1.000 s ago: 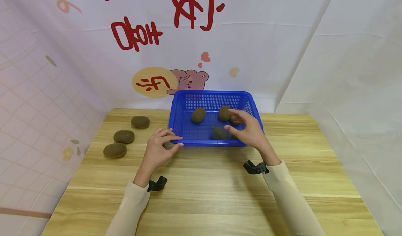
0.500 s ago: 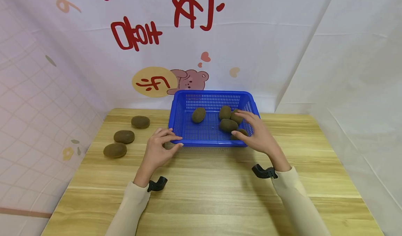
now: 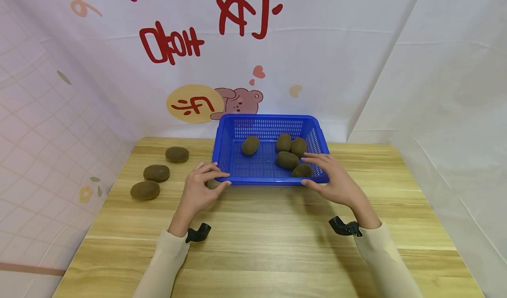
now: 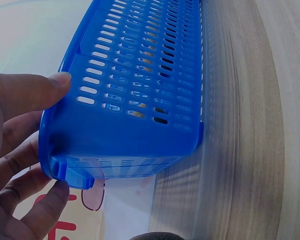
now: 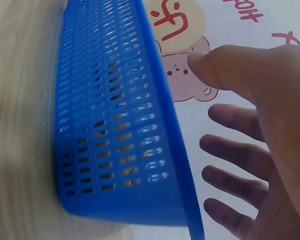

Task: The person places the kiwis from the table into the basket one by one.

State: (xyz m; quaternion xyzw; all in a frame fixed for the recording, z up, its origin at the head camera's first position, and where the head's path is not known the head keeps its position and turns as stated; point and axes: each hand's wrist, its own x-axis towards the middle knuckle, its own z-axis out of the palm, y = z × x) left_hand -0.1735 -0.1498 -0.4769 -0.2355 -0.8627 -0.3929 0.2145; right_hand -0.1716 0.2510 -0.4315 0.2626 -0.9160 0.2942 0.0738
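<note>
A blue perforated plastic basket (image 3: 261,180) stands on the table against the back cloth. Inside it lie several brown kiwifruits (image 3: 288,160), most of them grouped at the right and a single one at left centre. My left hand (image 3: 201,188) grips the basket's front left corner. In the left wrist view its thumb (image 4: 37,91) lies on the rim's outer side, with fingers behind it. My right hand (image 3: 338,181) hovers over the front right corner, fingers spread and holding nothing. The right wrist view shows its thumb and fingertips apart from the basket's rim (image 5: 177,130).
Three more kiwifruits, including the nearest kiwifruit (image 3: 145,190), lie on the wooden table (image 3: 261,245) left of the basket. A white printed cloth (image 3: 317,69) hangs right behind the basket, and pale cloth walls flank both sides.
My right hand has let go of a kiwifruit among the others at the basket's right, then drawn back toward the front right corner. The left hand has stayed in place.
</note>
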